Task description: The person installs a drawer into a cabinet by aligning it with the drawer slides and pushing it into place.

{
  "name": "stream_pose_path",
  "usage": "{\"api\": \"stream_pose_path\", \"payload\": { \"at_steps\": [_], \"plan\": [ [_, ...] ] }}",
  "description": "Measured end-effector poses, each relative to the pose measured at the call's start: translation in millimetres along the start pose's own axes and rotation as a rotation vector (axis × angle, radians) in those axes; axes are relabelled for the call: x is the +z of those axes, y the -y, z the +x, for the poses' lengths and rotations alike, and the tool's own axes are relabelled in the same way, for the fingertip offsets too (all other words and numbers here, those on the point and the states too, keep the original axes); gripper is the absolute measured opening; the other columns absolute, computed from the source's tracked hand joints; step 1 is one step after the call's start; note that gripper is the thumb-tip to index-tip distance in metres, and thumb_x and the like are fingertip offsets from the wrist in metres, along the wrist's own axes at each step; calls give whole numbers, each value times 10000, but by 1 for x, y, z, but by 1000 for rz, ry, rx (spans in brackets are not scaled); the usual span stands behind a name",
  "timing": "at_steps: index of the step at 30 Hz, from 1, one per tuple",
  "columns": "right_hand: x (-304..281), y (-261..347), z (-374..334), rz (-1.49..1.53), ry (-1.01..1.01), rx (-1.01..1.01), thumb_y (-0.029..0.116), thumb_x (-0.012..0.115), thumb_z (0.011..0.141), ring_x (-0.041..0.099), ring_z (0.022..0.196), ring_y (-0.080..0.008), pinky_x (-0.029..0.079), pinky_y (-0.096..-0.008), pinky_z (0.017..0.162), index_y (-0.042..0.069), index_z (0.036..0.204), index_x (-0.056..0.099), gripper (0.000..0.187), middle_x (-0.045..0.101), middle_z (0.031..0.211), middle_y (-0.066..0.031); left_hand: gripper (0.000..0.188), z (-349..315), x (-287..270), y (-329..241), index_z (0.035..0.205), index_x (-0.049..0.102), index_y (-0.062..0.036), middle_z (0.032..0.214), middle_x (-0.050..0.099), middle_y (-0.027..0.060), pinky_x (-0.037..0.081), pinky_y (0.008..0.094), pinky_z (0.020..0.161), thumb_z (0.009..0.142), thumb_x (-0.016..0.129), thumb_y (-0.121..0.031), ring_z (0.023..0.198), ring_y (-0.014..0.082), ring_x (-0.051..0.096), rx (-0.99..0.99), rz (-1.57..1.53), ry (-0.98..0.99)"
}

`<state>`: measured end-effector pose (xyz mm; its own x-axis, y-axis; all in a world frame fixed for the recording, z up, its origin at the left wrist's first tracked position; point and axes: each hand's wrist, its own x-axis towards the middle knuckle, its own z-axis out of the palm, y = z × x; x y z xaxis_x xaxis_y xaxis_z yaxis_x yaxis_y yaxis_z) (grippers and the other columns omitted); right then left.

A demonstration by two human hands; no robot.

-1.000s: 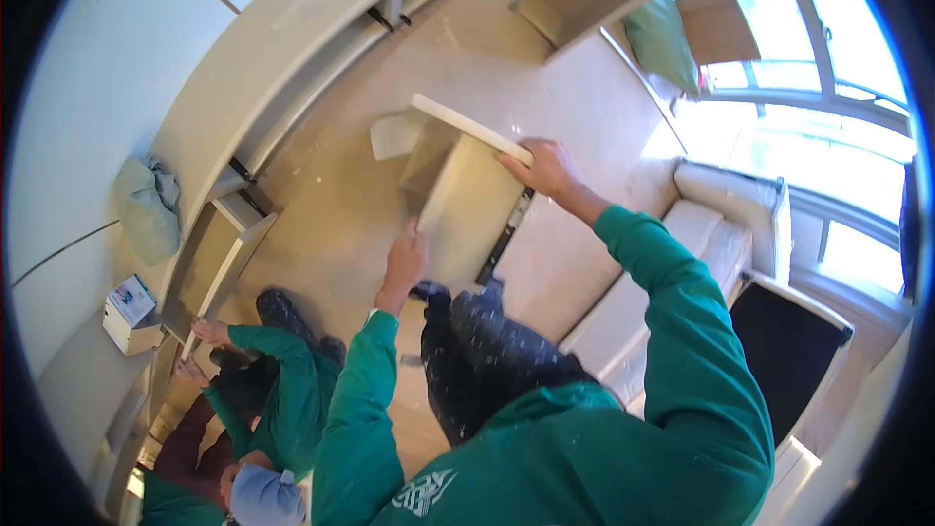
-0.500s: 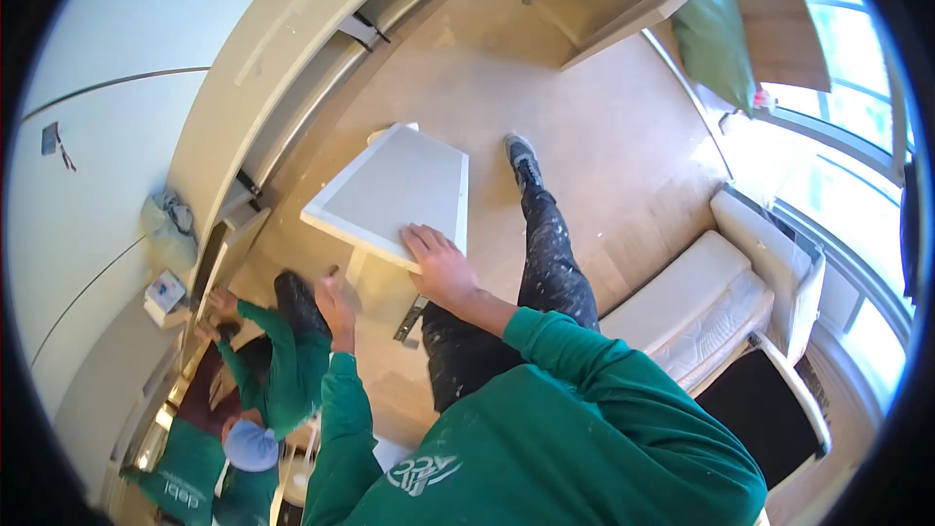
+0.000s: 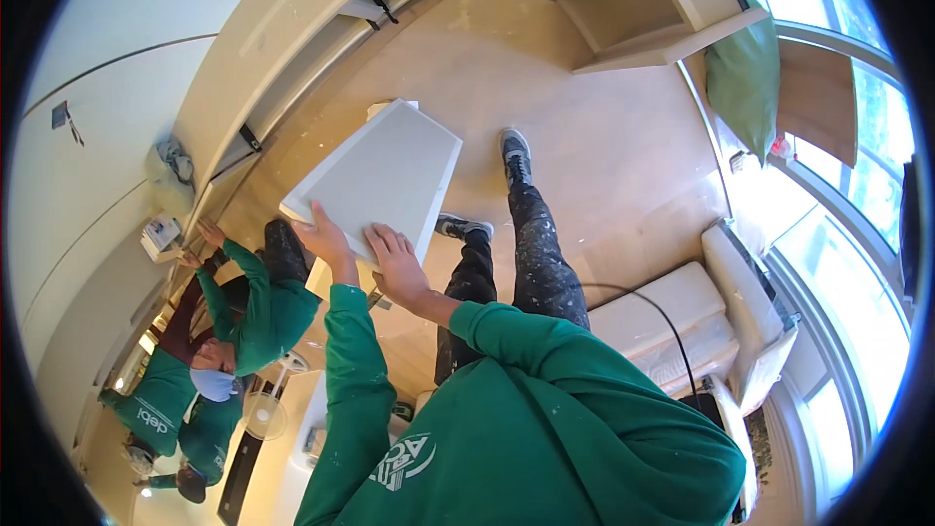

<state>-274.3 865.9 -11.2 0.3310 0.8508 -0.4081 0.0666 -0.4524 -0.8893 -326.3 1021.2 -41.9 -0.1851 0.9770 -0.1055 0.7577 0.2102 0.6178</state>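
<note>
Item 1: pale drawer [image 3: 380,170], broad flat panel facing up, in front of the person, above the wooden floor [image 3: 467,49] and just beyond the feet. Whether its underside touches the floor is not clear.

Item 2: left hand [image 3: 326,239], at the drawer's near left edge; fingers narrow, closed over the edge and holding the drawer.

Item 3: right hand [image 3: 397,263], just beside the left, on the near edge; fingers laid close together over the panel, holding the drawer. Thumb hidden.

Item 4: long cabinet [image 3: 209,88], pale, curving along the upper left, with open recesses facing the floor.

Item 5: second drawer-like box [image 3: 672,44], wood-toned, at the upper right, hollow interior showing.

Item 6: green pillow [image 3: 745,88], beside that box; brown board [image 3: 818,102] behind it, near the windows.

Item 7: padded furniture piece [image 3: 672,317], pale, right of the legs; a dark cable [image 3: 672,326] arches in front.

Item 8: small white box [image 3: 161,234] and pale green bag [image 3: 170,180], at the far left beside the cabinet.

Item 9: co-worker [image 3: 268,302] in a green top, left of the person, both hands at the cabinet; other people in green lower down.
</note>
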Motion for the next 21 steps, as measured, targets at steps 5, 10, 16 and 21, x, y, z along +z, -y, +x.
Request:
{"api": "stream_pose_path", "payload": {
  "at_steps": [5, 10, 16, 21],
  "plan": [
    [-13, -12, -35, -96, 10, 35, 29, 702, 727, 310, 1447, -382, 267, -510, 1203, 53, 1508, 335, 863, 353, 1519, -180, 460, -58, -9, -17, 1138, 512, 110, 1096, 631, 277, 535, 424, 817, 988, 654, -301, 942, 323, 656, -53, -20, -27],
    [-27, -43, -94, -223, 109, 56, 62, 714, 732, 301, 1459, -382, 250, -526, 1202, 62, 1535, 318, 896, 342, 1548, -185, 520, -141, -23, 3, 1213, 480, 113, 1115, 626, 256, 520, 415, 867, 996, 650, -328, 988, 321, 636, -223, -291, -73],
    [-22, -84, -146, -312, 93, -27, 137, 701, 799, 352, 1418, -426, 278, -524, 1165, 14, 1534, 327, 833, 395, 1522, -223, 466, -214, -31, 32, 1278, 455, 96, 1176, 615, 247, 478, 409, 936, 1007, 633, -239, 1061, 310, 615, -312, -220, -67],
    [-11, -98, -183, -474, 208, 24, 222, 641, 904, 345, 1424, -417, 294, -520, 1150, 40, 1544, 323, 737, 375, 1539, -210, 464, -262, -51, 64, 1309, 438, 99, 1150, 611, 260, 470, 419, 930, 995, 627, -186, 1043, 348, 614, -317, -256, 13]
  ]
}}
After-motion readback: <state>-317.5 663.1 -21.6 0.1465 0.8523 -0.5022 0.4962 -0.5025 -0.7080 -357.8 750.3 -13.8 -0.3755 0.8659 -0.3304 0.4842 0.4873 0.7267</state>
